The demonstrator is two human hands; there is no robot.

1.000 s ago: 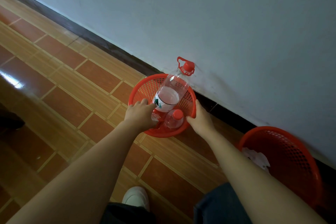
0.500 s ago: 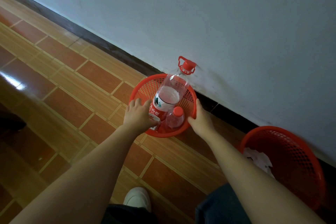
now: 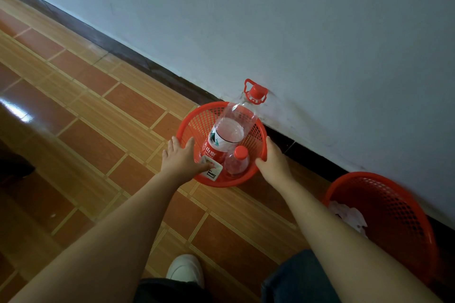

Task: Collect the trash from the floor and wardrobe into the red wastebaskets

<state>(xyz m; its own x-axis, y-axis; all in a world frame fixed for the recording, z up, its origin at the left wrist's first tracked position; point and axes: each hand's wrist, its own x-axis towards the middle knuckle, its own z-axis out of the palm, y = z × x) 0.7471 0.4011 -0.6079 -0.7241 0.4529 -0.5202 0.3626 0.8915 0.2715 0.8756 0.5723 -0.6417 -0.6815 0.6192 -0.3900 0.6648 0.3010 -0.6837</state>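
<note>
A red mesh wastebasket (image 3: 222, 182) stands on the tiled floor against the wall. A large clear bottle (image 3: 227, 130) with a red label and a red handled cap stands tilted in it, with its neck against the wall. Beside it are a small clear bottle (image 3: 237, 162) with a red cap and a small white printed piece (image 3: 212, 171). My left hand (image 3: 181, 157) lies over the left rim with fingers spread, its thumb by the white piece. My right hand (image 3: 273, 161) grips the right rim.
A second red wastebasket (image 3: 394, 229) stands at the right by the wall, with crumpled white paper (image 3: 349, 216) inside. A dark skirting board (image 3: 123, 53) runs along the wall's foot. My white shoe (image 3: 186, 269) and a jeans-clad knee (image 3: 295, 278) are at the bottom edge.
My left hand has let go of the large bottle and spread its fingers over the rim. The bottle's red label and the white piece now show. My right hand stays on the rim.
</note>
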